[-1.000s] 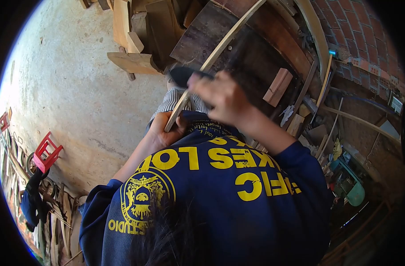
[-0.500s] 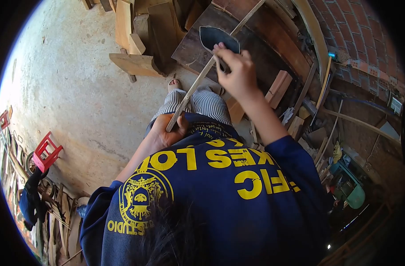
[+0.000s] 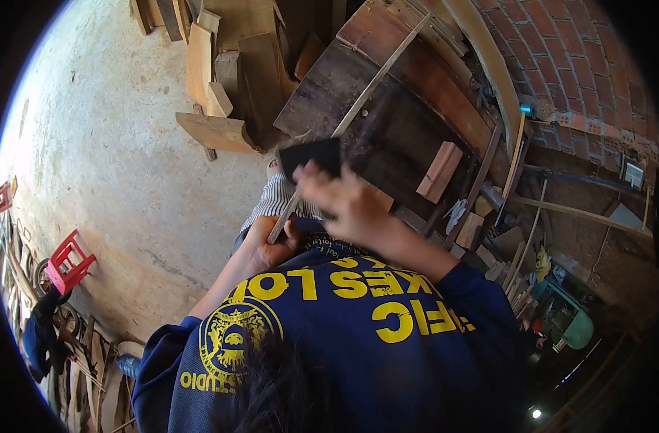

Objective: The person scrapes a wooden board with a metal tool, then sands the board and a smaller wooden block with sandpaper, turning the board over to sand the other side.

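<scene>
My left hand is closed around the near end of a long thin wooden strip, close to my belly. From there the strip slants up and right across the dark wooden panels; whether its far end touches them I cannot tell. My right hand, smeared by motion, grips a broad, dark, flat-bladed tool like a cleaver. The blade lies over the strip, a short way above my left hand, and hides part of it. The tool's handle is mostly covered by my fingers.
Dark wooden panels lie ahead, with a reddish wood block on them. Cut boards stand on the concrete floor. A red plastic stool is at left, a brick wall at right, with scrap wood nearby.
My right hand has brought the blade down and left along the strip, nearer my left hand. My left hand keeps its hold. The view has shifted somewhat.
</scene>
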